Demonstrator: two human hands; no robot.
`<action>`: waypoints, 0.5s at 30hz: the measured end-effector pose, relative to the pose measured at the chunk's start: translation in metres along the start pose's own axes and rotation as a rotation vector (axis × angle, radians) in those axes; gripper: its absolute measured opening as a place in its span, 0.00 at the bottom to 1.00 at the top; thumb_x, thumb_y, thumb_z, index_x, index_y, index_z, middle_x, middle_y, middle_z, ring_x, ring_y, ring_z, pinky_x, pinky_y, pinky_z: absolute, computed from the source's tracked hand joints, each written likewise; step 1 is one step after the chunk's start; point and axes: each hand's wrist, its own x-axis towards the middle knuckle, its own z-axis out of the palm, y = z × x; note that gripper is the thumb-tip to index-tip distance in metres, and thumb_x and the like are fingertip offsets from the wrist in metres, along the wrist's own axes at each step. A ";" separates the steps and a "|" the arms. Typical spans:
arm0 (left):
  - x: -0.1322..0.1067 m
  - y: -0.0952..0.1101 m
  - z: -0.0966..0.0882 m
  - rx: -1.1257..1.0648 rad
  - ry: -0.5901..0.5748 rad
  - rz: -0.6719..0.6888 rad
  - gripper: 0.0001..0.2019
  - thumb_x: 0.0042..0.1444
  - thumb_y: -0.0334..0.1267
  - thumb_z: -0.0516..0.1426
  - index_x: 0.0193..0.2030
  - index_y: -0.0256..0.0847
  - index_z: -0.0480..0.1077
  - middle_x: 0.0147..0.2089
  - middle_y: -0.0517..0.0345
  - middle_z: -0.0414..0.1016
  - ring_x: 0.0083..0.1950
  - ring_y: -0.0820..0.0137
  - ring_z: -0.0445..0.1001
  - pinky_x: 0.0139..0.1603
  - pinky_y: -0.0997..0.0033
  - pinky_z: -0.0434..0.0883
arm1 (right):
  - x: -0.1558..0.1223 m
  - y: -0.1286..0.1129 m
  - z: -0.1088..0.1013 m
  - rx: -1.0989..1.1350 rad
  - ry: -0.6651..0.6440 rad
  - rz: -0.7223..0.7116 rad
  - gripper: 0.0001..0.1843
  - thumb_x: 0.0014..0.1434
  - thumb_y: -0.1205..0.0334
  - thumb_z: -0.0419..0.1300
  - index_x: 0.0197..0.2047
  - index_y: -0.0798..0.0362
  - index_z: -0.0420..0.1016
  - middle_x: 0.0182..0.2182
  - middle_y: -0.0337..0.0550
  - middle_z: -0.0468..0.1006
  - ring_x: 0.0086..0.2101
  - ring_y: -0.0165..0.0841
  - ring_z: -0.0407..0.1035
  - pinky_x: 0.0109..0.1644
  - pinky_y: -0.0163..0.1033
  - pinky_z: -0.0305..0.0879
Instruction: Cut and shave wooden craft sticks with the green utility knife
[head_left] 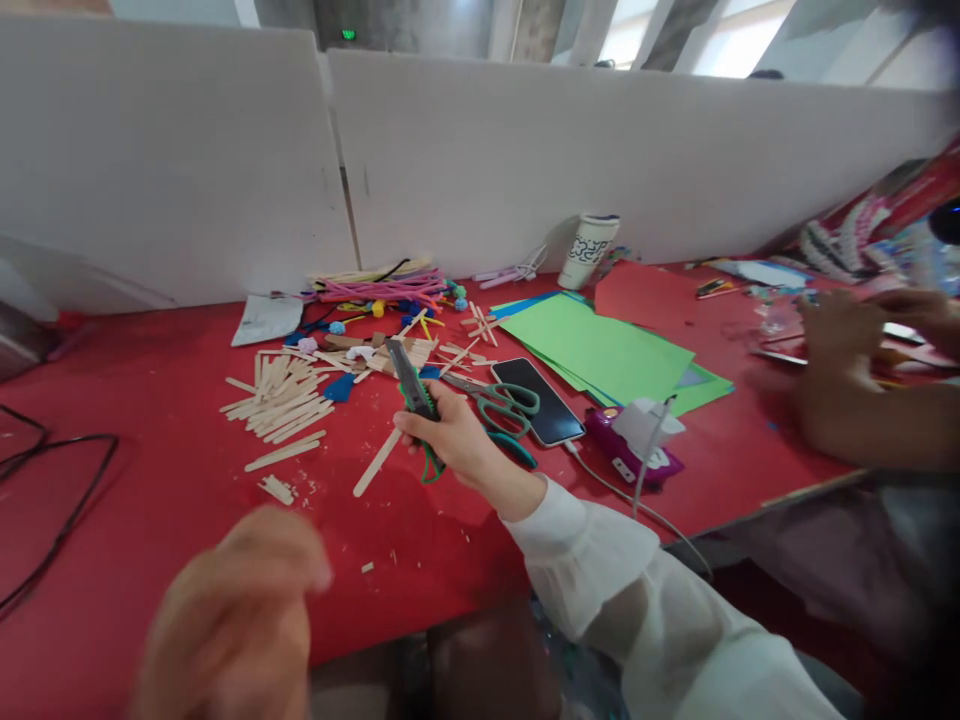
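Utility knife [411,382] first: it's in the right hand [454,432], gripped round the handle over the red worktop [165,400], far end aimed at 11 o'clock. Blade out or not? Can't tell from here. Taking the knife as clock centre, the left hand [236,605] is off between 7 and 8, super blurry. Fingers look curled, but I honestly can't tell whether there's anything in them. One loose stick [375,466] sits at 7, just by the gripping fingers; can't say if it's touching them. Pile of sticks [281,405] at 9, wood scraps [277,488] at 8, scissors [484,392] near at 3 with a phone [541,402] just past them.

My read on the step: knife work around the wooden sticks, but no cut under way, since I can't see the blade pressing into anything. For a cut, I'd say the move calls for a stick pinned flat by the left hand, fingers well out of the blade's line, and the knife angled down onto the wood.
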 end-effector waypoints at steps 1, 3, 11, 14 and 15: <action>0.032 0.021 0.016 0.022 -0.025 -0.001 0.10 0.53 0.48 0.56 0.40 0.48 0.66 0.37 0.58 0.70 0.36 0.66 0.71 0.38 0.61 0.71 | 0.002 -0.004 0.001 -0.001 -0.006 -0.016 0.17 0.46 0.60 0.63 0.36 0.52 0.60 0.18 0.26 0.67 0.18 0.22 0.63 0.24 0.30 0.62; 0.084 0.047 0.044 0.113 -0.125 -0.063 0.16 0.50 0.48 0.58 0.44 0.45 0.65 0.42 0.55 0.70 0.39 0.65 0.71 0.40 0.62 0.70 | 0.006 -0.011 0.004 -0.022 0.000 -0.035 0.16 0.45 0.60 0.63 0.35 0.52 0.60 0.17 0.26 0.67 0.18 0.22 0.62 0.24 0.30 0.61; 0.151 -0.001 0.065 -0.051 -0.812 -0.552 0.16 0.42 0.52 0.58 0.24 0.39 0.67 0.18 0.64 0.65 0.21 0.75 0.62 0.23 0.76 0.58 | 0.016 -0.002 -0.005 -0.193 0.055 0.002 0.15 0.48 0.62 0.60 0.38 0.52 0.59 0.16 0.25 0.63 0.16 0.24 0.60 0.20 0.30 0.58; 0.152 -0.016 0.056 -0.064 -0.706 -0.595 0.16 0.44 0.51 0.56 0.24 0.39 0.65 0.19 0.65 0.64 0.19 0.78 0.58 0.20 0.79 0.55 | 0.013 0.000 -0.011 -0.240 0.018 0.030 0.19 0.48 0.66 0.58 0.44 0.53 0.60 0.23 0.30 0.68 0.17 0.23 0.61 0.21 0.31 0.60; 0.151 -0.021 0.051 -0.062 -0.676 -0.598 0.15 0.45 0.51 0.56 0.24 0.39 0.65 0.19 0.65 0.64 0.19 0.79 0.57 0.20 0.79 0.54 | 0.011 0.000 -0.012 -0.253 0.000 0.031 0.21 0.48 0.68 0.57 0.47 0.52 0.59 0.27 0.32 0.70 0.18 0.23 0.62 0.22 0.32 0.61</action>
